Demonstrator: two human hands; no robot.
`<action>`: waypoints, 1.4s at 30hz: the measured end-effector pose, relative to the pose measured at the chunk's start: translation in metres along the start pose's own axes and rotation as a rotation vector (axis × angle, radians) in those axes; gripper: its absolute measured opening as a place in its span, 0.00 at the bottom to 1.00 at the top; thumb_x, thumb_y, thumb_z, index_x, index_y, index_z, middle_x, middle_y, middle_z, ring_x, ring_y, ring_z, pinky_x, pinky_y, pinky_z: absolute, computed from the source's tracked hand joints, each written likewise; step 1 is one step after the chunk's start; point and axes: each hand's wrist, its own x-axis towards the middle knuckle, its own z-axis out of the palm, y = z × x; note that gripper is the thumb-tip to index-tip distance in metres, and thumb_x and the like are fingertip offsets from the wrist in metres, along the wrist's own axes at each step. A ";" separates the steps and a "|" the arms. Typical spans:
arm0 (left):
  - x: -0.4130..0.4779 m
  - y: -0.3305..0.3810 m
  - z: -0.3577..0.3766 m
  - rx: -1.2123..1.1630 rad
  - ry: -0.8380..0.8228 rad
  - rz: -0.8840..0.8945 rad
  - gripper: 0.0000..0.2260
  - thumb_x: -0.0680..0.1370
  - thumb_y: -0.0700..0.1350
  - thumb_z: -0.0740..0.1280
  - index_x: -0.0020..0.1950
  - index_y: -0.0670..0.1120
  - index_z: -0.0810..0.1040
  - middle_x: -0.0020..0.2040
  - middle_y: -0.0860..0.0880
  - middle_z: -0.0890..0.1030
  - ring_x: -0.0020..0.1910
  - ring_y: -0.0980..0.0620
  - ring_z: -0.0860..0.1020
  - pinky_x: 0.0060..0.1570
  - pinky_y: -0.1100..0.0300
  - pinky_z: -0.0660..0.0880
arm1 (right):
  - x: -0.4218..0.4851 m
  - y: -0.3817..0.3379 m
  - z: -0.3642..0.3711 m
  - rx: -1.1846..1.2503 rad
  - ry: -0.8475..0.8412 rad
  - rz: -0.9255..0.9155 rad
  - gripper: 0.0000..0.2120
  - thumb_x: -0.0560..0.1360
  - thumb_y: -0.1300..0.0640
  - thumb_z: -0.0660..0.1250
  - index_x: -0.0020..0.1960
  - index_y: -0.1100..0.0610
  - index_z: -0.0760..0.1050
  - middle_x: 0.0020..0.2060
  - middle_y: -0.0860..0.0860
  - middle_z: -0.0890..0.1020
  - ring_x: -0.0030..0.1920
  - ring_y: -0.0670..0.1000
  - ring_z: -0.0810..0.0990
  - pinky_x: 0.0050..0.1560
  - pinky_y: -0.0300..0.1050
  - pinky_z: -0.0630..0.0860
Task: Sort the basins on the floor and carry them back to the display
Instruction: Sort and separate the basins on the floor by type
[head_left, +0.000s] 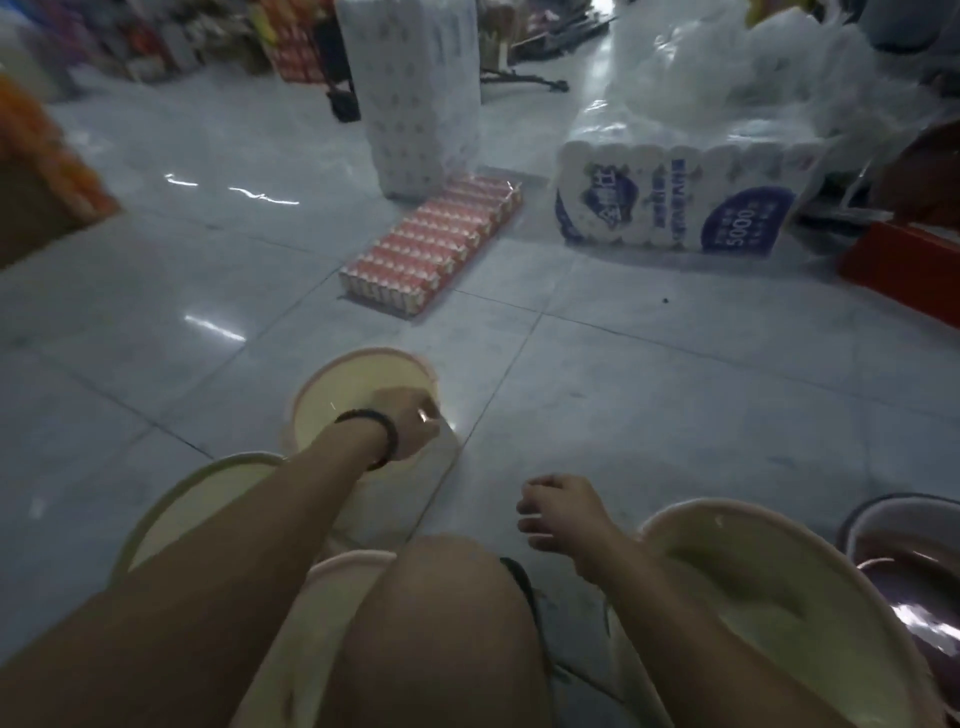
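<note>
A bare knee (441, 623) hides part of a cream basin (332, 587) on the tiled floor (675, 395). A left basin (171, 514) and a right basin (753, 597) flank it, and a purple basin (909, 561) sits at the right edge. Further out, the left hand (410, 421) grips the small basin (353, 384) by its rim. The right hand (561, 512) hovers empty, fingers loosely curled. Tissue packs (675, 202) stand beyond.

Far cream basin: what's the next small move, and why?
Probably lift the far cream basin by its rim and draw it back onto the nearer cream basin. The left hand seems to grip its rim already, both look alike in colour, and the right hand hangs free.
</note>
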 end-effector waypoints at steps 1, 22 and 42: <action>0.013 -0.025 0.021 -0.027 -0.004 -0.061 0.17 0.77 0.53 0.69 0.65 0.52 0.78 0.65 0.47 0.79 0.63 0.45 0.77 0.64 0.53 0.72 | 0.010 -0.004 0.012 -0.032 -0.016 0.021 0.04 0.81 0.57 0.66 0.54 0.56 0.79 0.48 0.58 0.84 0.41 0.56 0.83 0.40 0.48 0.80; 0.145 -0.109 0.195 0.329 0.133 0.000 0.15 0.78 0.40 0.65 0.62 0.52 0.70 0.56 0.48 0.75 0.51 0.43 0.77 0.43 0.51 0.74 | 0.139 0.012 0.062 -0.128 -0.092 0.219 0.07 0.78 0.62 0.71 0.55 0.59 0.80 0.47 0.62 0.86 0.37 0.55 0.81 0.38 0.48 0.76; -0.041 0.145 0.012 0.305 0.463 1.144 0.14 0.75 0.48 0.71 0.59 0.60 0.81 0.44 0.55 0.77 0.40 0.50 0.78 0.31 0.56 0.76 | -0.089 -0.076 -0.178 0.225 0.450 -0.139 0.12 0.78 0.54 0.74 0.58 0.59 0.79 0.53 0.62 0.84 0.41 0.65 0.88 0.38 0.59 0.86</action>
